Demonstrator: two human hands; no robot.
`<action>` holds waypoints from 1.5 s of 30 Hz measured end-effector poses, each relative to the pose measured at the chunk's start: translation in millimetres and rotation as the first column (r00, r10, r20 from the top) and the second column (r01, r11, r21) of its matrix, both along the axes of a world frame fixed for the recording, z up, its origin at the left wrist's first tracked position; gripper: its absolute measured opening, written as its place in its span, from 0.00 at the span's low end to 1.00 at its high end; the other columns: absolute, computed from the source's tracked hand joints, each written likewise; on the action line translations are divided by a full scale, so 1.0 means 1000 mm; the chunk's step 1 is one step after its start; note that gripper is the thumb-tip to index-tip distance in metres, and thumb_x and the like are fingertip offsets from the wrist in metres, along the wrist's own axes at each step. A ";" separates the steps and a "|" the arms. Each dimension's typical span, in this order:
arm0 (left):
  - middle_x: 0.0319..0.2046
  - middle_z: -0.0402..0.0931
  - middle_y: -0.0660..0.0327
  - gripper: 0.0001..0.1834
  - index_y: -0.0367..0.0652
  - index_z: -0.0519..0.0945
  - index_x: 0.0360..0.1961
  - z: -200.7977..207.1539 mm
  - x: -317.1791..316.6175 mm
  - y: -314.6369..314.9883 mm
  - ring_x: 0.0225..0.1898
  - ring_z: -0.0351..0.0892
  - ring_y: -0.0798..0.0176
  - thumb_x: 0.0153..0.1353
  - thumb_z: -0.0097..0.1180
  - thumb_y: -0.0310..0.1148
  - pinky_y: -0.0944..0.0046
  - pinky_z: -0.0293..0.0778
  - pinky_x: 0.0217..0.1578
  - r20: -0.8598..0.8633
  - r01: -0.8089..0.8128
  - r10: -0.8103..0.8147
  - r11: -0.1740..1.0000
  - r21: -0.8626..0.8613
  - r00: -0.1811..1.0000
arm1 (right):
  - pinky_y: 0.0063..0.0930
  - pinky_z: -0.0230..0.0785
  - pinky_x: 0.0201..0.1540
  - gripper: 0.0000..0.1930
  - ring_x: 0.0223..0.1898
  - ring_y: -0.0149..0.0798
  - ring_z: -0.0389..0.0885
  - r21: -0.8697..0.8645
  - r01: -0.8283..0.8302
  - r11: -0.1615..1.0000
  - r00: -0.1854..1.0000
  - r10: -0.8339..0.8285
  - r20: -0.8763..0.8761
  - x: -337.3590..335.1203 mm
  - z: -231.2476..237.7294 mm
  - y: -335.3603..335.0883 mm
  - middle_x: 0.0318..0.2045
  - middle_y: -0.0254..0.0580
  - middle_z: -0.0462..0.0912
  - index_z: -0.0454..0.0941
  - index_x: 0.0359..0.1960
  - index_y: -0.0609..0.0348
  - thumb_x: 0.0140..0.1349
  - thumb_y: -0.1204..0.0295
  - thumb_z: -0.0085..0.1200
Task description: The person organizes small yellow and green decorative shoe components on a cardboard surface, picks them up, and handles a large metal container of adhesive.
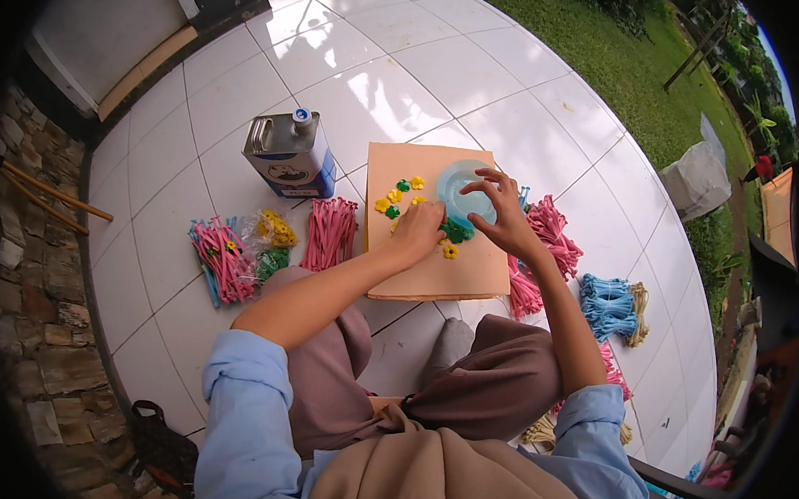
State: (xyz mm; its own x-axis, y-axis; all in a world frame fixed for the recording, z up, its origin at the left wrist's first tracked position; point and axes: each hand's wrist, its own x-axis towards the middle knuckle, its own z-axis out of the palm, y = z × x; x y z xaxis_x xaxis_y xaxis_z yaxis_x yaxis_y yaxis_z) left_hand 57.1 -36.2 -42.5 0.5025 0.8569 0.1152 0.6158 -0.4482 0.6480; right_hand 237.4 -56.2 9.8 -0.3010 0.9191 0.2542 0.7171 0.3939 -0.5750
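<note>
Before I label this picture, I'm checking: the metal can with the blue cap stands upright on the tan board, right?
Not quite: the head view shows the blue-capped metal can standing upright on the tiled floor, not the tan board.

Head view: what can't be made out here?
Head view:
Anything the left hand may be holding: hidden beneath that hand.
Part of the light-blue bowl: covered by the right hand.
Part of the pink bundles: behind the right forearm.
Contents of the metal can: hidden by its opaque walls.
</note>
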 end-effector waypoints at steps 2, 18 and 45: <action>0.24 0.76 0.51 0.07 0.35 0.75 0.24 0.003 0.001 -0.001 0.30 0.77 0.52 0.45 0.60 0.25 0.59 0.72 0.33 0.014 -0.008 0.008 1.000 -0.004 1.000 | 0.44 0.52 0.58 0.18 0.56 0.51 0.56 0.020 -0.015 1.000 1.000 0.016 -0.026 0.000 0.001 0.000 0.53 0.46 0.62 0.73 0.41 0.49 0.44 0.73 0.56; 0.32 0.77 0.54 0.14 0.28 0.76 0.37 0.054 -0.035 0.036 0.33 0.80 0.64 0.55 0.57 0.31 0.71 0.77 0.39 0.403 0.067 0.347 0.682 -0.728 0.847 | 0.44 0.55 0.57 0.14 0.55 0.48 0.59 0.425 -0.089 0.901 0.977 -0.004 0.212 -0.022 0.032 -0.009 0.53 0.40 0.65 0.76 0.34 0.50 0.43 0.77 0.56; 0.21 0.79 0.52 0.06 0.34 0.81 0.23 0.025 -0.023 0.008 0.22 0.81 0.61 0.41 0.59 0.26 0.66 0.77 0.30 -0.113 0.158 -0.234 0.872 -0.462 0.966 | 0.42 0.58 0.54 0.13 0.52 0.51 0.61 0.287 0.148 0.946 0.989 -0.144 -0.035 -0.015 0.020 -0.003 0.50 0.44 0.66 0.73 0.37 0.51 0.47 0.77 0.53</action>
